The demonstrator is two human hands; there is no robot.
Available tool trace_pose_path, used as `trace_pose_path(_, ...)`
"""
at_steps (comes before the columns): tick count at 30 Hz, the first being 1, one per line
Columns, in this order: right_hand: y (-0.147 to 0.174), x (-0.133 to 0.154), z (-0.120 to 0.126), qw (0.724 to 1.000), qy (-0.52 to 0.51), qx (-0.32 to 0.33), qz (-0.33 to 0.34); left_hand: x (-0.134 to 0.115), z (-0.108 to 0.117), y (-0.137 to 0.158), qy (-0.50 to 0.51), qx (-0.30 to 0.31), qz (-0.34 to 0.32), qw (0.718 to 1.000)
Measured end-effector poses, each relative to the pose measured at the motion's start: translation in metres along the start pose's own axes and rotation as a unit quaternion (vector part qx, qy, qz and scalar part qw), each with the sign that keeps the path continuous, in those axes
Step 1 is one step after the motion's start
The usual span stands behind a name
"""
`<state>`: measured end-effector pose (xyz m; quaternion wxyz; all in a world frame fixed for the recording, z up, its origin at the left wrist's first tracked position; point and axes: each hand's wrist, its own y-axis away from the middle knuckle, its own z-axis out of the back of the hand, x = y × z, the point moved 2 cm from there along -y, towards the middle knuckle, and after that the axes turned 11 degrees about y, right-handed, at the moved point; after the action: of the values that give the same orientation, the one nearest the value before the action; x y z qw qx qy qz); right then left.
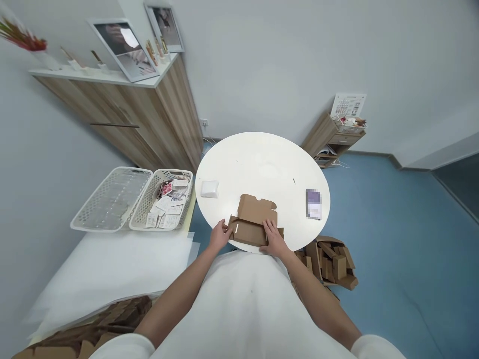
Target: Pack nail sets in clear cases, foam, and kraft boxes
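Note:
A brown cardboard box [250, 232], partly folded, lies at the near edge of the white oval table [262, 159]. Its lid flap [257, 208] is raised and leans toward the far side. At the box's left end, my left hand [220, 235] pinches the side wall between thumb and fingers. My right hand [275, 239] rests over the right end, fingers reaching onto the lid's lower edge and thumb near the front wall. A small white strip [236, 228] shows inside the box on the left.
A white packet [209, 189] sits on the table's left, a blurred purple item [313, 204] on its right. Left stands an open white basket [164, 199] of small packets. A carton [333, 264] of folded boxes is on the floor to the right. A wooden cabinet [149, 109] stands behind.

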<state>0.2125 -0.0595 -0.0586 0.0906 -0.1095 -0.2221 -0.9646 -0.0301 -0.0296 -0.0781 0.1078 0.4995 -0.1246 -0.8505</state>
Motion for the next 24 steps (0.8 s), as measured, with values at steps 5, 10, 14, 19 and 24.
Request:
trace_pose_path(5,-0.007,0.003,0.003,1.0,0.005,0.008,0.002,-0.014,-0.003,0.003,0.058,0.036,-0.013,0.998)
trace_pose_path(10,-0.013,0.012,0.001,1.0,0.014,0.009,-0.005,-0.025,-0.011,0.012,0.042,0.027,-0.021,0.999)
trace_pose_path(14,-0.013,0.014,-0.001,1.0,0.013,0.014,-0.005,-0.026,-0.014,0.012,0.001,0.035,-0.037,0.999)
trace_pose_path(19,-0.012,0.012,0.002,0.999,0.011,0.044,0.016,-0.021,-0.015,0.007,-0.083,0.062,-0.042,0.994)
trace_pose_path(24,-0.015,0.01,0.004,0.999,0.003,0.052,0.016,-0.019,-0.014,0.005,-0.109,0.072,-0.051,0.99)
